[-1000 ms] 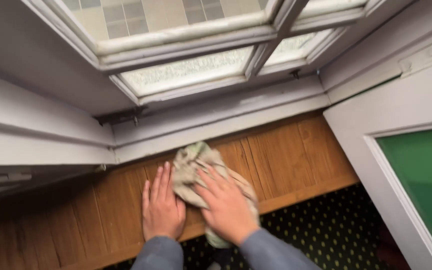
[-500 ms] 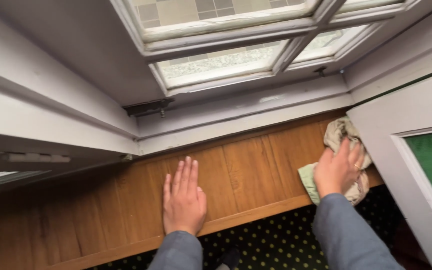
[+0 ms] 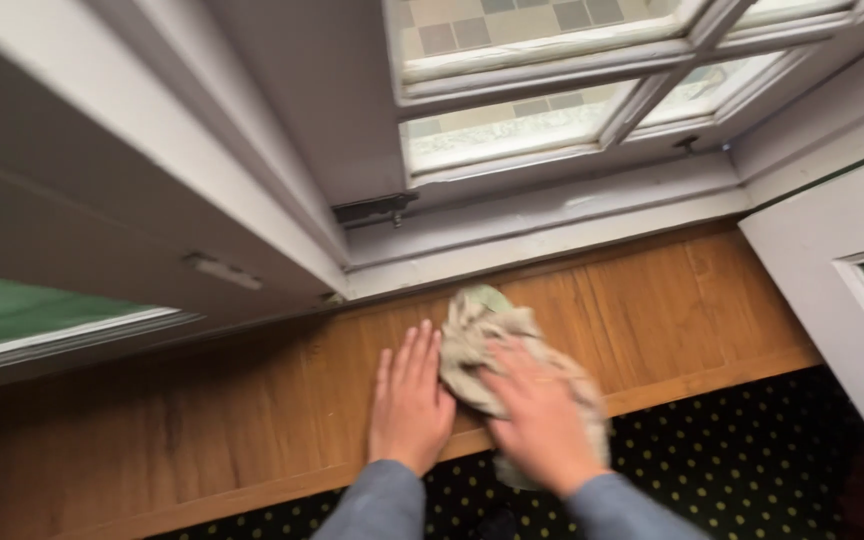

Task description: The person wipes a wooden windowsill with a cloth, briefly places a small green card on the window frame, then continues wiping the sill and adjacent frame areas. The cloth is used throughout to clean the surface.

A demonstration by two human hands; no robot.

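Note:
My left hand (image 3: 410, 402) lies flat, palm down and fingers together, on the wooden window sill (image 3: 672, 300). My right hand (image 3: 542, 420) presses a crumpled beige and pale green cloth (image 3: 477, 330) against the sill, just right of the left hand and touching it. The cloth bunches out past my fingers toward the window and hangs a little over the sill's front edge. Both wrists wear grey sleeves.
A grey-painted window frame (image 3: 552, 215) with glass panes (image 3: 512, 130) runs along the back of the sill. An open sash (image 3: 152, 240) stands at the left, another with green glass (image 3: 852, 290) at the right. Dark dotted carpet (image 3: 732, 460) lies below.
My right hand has swept the cloth from the sill's right end back to the middle, beside the left hand. The left hand stayed flat; the view shifted left.

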